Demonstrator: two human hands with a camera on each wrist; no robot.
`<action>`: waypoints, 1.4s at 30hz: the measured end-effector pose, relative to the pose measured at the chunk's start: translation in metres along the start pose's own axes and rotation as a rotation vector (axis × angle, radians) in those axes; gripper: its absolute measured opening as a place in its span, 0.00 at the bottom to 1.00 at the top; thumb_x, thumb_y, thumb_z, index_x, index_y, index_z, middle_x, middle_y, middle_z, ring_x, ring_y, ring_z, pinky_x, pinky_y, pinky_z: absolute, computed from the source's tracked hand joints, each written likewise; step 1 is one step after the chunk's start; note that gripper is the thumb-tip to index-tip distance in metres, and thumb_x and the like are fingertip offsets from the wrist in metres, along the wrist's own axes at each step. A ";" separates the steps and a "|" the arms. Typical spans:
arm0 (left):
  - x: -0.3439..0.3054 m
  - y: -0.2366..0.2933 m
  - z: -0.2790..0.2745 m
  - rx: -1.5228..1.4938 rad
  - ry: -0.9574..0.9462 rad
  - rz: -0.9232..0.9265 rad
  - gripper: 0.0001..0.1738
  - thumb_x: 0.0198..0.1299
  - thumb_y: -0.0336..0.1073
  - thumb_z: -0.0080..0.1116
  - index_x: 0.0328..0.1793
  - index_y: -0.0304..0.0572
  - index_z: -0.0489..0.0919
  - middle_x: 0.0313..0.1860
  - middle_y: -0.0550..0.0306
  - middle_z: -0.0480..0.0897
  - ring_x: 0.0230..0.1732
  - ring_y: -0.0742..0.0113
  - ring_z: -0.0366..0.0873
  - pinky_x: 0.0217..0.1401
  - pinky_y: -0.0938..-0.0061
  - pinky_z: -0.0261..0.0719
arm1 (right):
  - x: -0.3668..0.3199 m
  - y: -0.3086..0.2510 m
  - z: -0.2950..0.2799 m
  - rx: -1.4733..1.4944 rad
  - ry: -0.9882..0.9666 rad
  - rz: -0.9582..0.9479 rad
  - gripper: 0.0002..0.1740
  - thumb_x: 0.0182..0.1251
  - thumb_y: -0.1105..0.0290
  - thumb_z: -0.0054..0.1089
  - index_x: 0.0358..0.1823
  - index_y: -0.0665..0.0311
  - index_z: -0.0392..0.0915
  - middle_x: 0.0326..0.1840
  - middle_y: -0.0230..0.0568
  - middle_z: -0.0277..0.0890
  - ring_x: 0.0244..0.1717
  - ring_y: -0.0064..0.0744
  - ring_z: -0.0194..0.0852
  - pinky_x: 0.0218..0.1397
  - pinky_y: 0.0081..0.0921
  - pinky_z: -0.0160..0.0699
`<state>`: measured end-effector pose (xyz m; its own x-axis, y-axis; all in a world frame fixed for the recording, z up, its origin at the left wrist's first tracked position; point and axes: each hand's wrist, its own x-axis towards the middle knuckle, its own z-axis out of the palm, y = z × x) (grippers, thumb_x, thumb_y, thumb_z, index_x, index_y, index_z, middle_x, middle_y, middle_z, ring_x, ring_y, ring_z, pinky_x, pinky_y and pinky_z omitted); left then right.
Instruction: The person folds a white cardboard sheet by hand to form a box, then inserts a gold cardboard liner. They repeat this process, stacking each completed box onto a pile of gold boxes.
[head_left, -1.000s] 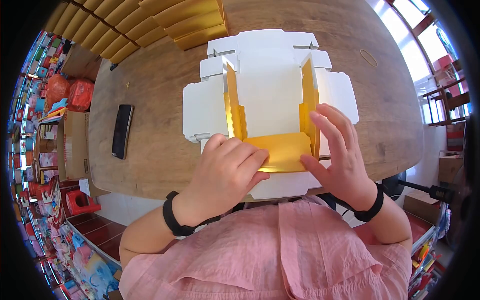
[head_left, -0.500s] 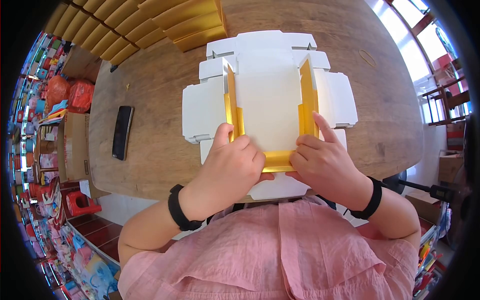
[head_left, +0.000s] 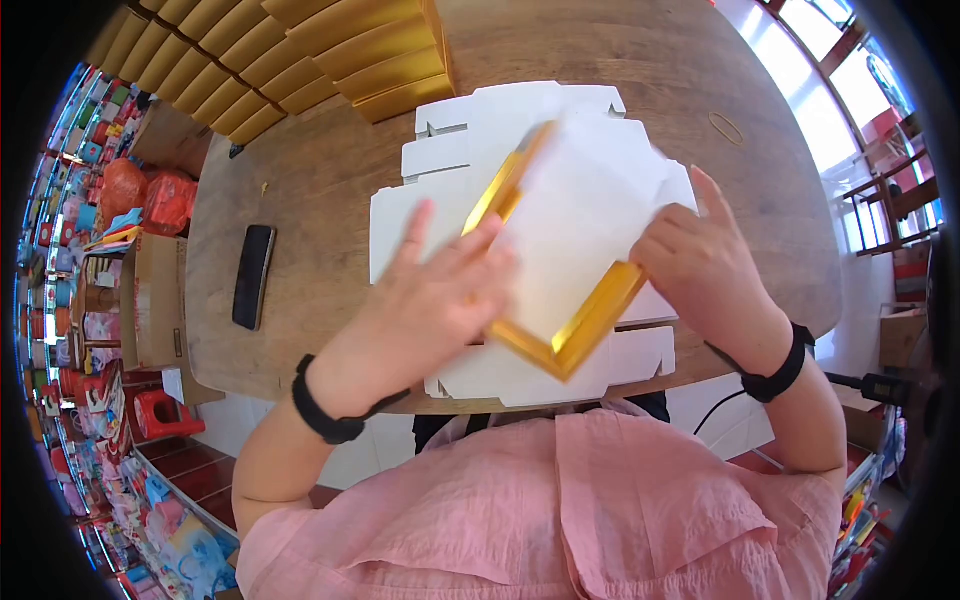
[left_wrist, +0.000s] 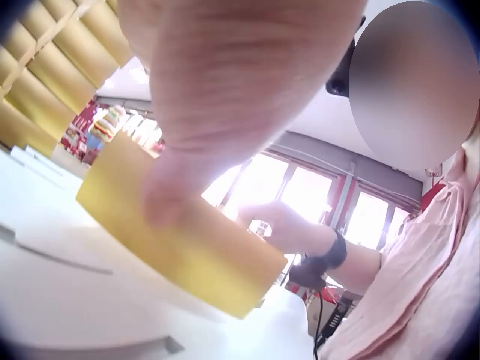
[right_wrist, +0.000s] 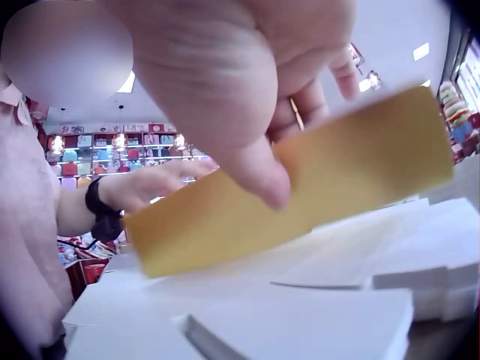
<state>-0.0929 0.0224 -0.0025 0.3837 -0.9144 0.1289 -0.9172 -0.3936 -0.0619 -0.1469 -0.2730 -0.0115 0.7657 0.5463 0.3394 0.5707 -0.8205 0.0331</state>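
Note:
A cardboard box tray (head_left: pixel 590 205) with gold walls and a white inside lies turned at a slant over a pile of flat white box blanks (head_left: pixel 415 230). My right hand (head_left: pixel 705 250) pinches its right wall; in the right wrist view the thumb (right_wrist: pixel 262 176) presses the gold outer face (right_wrist: pixel 367 165). Blurred in the head view, my left hand (head_left: pixel 420 290) is at the left wall with its fingers spread. One digit of it lies against the gold outer face (left_wrist: pixel 217 259) in the left wrist view. The tray's near corner points towards my body.
Stacked gold boxes (head_left: pixel 370 60) stand at the back left of the wooden table (head_left: pixel 310 200). A phone (head_left: pixel 254 277) lies on the left, and a rubber band (head_left: pixel 726 128) on the far right. Beyond the table's left edge is an open carton (head_left: pixel 158 300).
The tray has turned clockwise from square-on to slanted. The near wall, flopped inward a second ago, stands up. My left hand has spread its fingers; the right has moved outward and up.

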 end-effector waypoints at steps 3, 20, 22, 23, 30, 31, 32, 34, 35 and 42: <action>-0.002 -0.006 -0.021 0.128 0.229 -0.199 0.21 0.55 0.30 0.66 0.58 0.46 0.82 0.63 0.52 0.78 0.69 0.54 0.72 0.75 0.44 0.66 | 0.003 -0.017 0.000 0.174 0.074 0.130 0.10 0.59 0.73 0.63 0.43 0.60 0.79 0.26 0.31 0.71 0.35 0.34 0.75 0.48 0.38 0.72; 0.000 -0.018 0.012 -0.693 -0.013 -0.178 0.31 0.48 0.17 0.50 0.62 0.39 0.78 0.66 0.44 0.75 0.64 0.44 0.75 0.67 0.61 0.75 | -0.020 -0.019 -0.010 0.465 -0.216 0.340 0.21 0.53 0.76 0.63 0.51 0.59 0.82 0.78 0.53 0.61 0.82 0.59 0.50 0.79 0.67 0.53; 0.006 -0.018 0.007 -0.695 -0.047 -0.179 0.30 0.48 0.18 0.51 0.61 0.39 0.79 0.65 0.44 0.75 0.65 0.44 0.75 0.67 0.61 0.75 | -0.016 -0.022 -0.010 0.397 -0.229 0.354 0.19 0.52 0.75 0.63 0.48 0.61 0.82 0.78 0.53 0.61 0.83 0.59 0.49 0.79 0.68 0.53; 0.009 -0.017 0.005 -0.699 -0.077 -0.181 0.29 0.47 0.19 0.51 0.60 0.38 0.79 0.65 0.44 0.75 0.65 0.44 0.74 0.68 0.61 0.75 | -0.013 -0.022 -0.012 0.376 -0.251 0.348 0.16 0.51 0.75 0.62 0.44 0.61 0.82 0.77 0.53 0.62 0.83 0.58 0.48 0.79 0.69 0.52; 0.021 -0.025 0.017 -0.617 -0.124 -0.170 0.11 0.55 0.24 0.62 0.45 0.35 0.84 0.49 0.51 0.83 0.51 0.51 0.80 0.56 0.63 0.79 | -0.004 -0.025 -0.013 0.300 -0.271 0.312 0.06 0.57 0.69 0.68 0.36 0.59 0.83 0.74 0.47 0.68 0.84 0.51 0.49 0.79 0.70 0.50; 0.022 -0.025 0.017 -0.635 -0.079 -0.170 0.07 0.57 0.26 0.63 0.42 0.35 0.84 0.43 0.52 0.84 0.46 0.51 0.80 0.52 0.63 0.79 | -0.003 -0.025 -0.010 0.299 -0.272 0.312 0.06 0.57 0.69 0.68 0.36 0.59 0.83 0.74 0.47 0.68 0.84 0.51 0.49 0.79 0.70 0.50; 0.023 -0.025 0.017 -0.652 -0.034 -0.169 0.05 0.60 0.28 0.65 0.40 0.34 0.85 0.38 0.52 0.84 0.42 0.52 0.81 0.49 0.62 0.79 | -0.003 -0.024 -0.008 0.285 -0.245 0.281 0.05 0.58 0.68 0.69 0.34 0.58 0.84 0.71 0.43 0.70 0.83 0.48 0.51 0.79 0.70 0.50; 0.026 -0.021 0.006 -0.694 -0.022 -0.197 0.05 0.61 0.29 0.64 0.39 0.34 0.84 0.36 0.52 0.84 0.41 0.52 0.81 0.47 0.63 0.79 | -0.002 -0.024 -0.007 0.271 -0.219 0.253 0.05 0.59 0.66 0.71 0.33 0.58 0.84 0.68 0.40 0.73 0.82 0.44 0.53 0.79 0.69 0.51; 0.028 -0.018 0.002 -0.736 -0.010 -0.226 0.05 0.62 0.29 0.64 0.38 0.34 0.84 0.33 0.51 0.84 0.40 0.52 0.81 0.46 0.63 0.78 | 0.000 -0.025 -0.006 0.292 -0.201 0.244 0.04 0.59 0.67 0.71 0.31 0.57 0.85 0.64 0.37 0.75 0.80 0.42 0.57 0.79 0.69 0.52; 0.024 -0.010 0.010 -0.720 0.034 -0.131 0.05 0.63 0.29 0.63 0.40 0.34 0.84 0.35 0.51 0.84 0.39 0.53 0.80 0.44 0.64 0.78 | 0.001 -0.023 0.000 0.446 -0.060 0.291 0.04 0.58 0.71 0.71 0.29 0.58 0.84 0.46 0.32 0.77 0.64 0.37 0.73 0.77 0.69 0.56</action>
<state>-0.0732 0.0035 -0.0083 0.5026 -0.8558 0.1223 -0.7119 -0.3294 0.6203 -0.1592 -0.2531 -0.0115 0.9192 0.3263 0.2205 0.3931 -0.7951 -0.4618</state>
